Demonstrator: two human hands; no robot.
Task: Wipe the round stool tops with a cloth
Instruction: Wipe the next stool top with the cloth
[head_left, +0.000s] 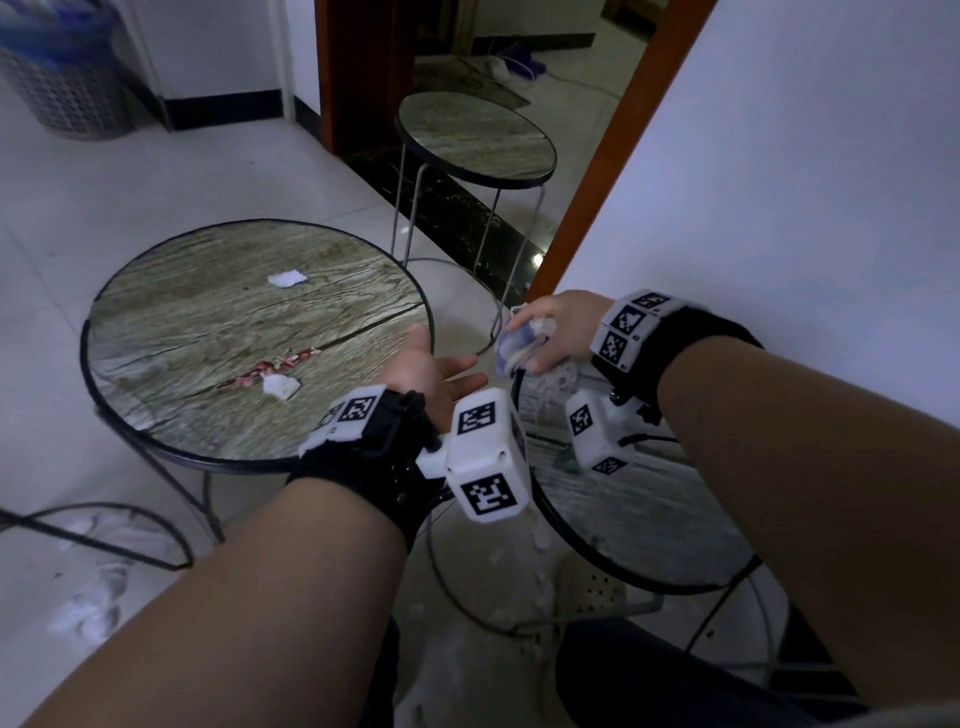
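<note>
The large round stool (249, 338) with its wood-grain top and thin black rim is the landmark here. Far to its upper left, against the wall, stands a perforated bin (65, 78). On the stool top lie two white scraps, one (284, 279) toward the far edge and one (281, 386) nearer the person, with a streak of pink crumbs (270, 368) just beside the nearer scrap. Below the stool, to its left, white bits (93, 597) are scattered on the tiled floor. At the stool's right edge the left hand (431, 374) hovers palm up, fingers straight and spread, holding nothing. Behind the stool, in the doorway, stands a second stool (475, 137). To the right of the landmark stool the right hand (553, 332) has its fingers curled round a bunched cloth (519, 345), above the far rim of a third stool (639, 519), which stands close against the white wall. Both wrists wear black bands with white marker blocks.
</note>
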